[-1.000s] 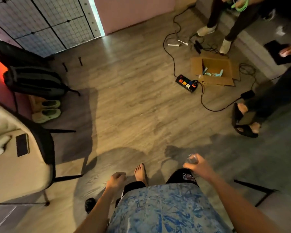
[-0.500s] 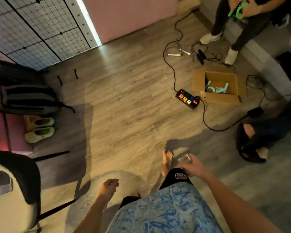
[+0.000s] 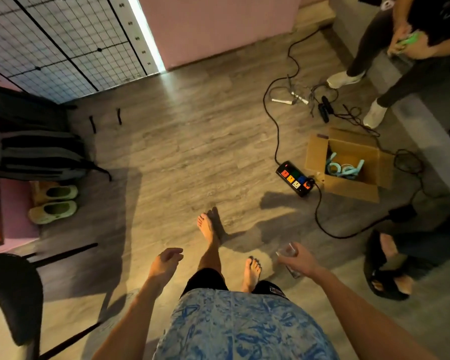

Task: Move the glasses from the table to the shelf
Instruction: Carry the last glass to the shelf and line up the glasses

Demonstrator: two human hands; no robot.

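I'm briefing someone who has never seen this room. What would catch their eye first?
Probably the right hand low in the frame, holding a clear glass above the wooden floor, while the left hand hangs empty. Next, the power strip with bright coloured sockets, right of centre, beside an open cardboard box amid trailing black cables.

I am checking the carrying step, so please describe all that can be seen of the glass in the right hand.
The glass is a small clear tumbler, probably of real glass, though that cannot be confirmed. It looks empty. The right hand has it in its grip from the side, fingers wrapped round the wall, so only the rim and a bit of the base show. It is tilted, rim pointing up and left in the picture. It is carried in the air above the wooden floor; nothing but the hand touches it.
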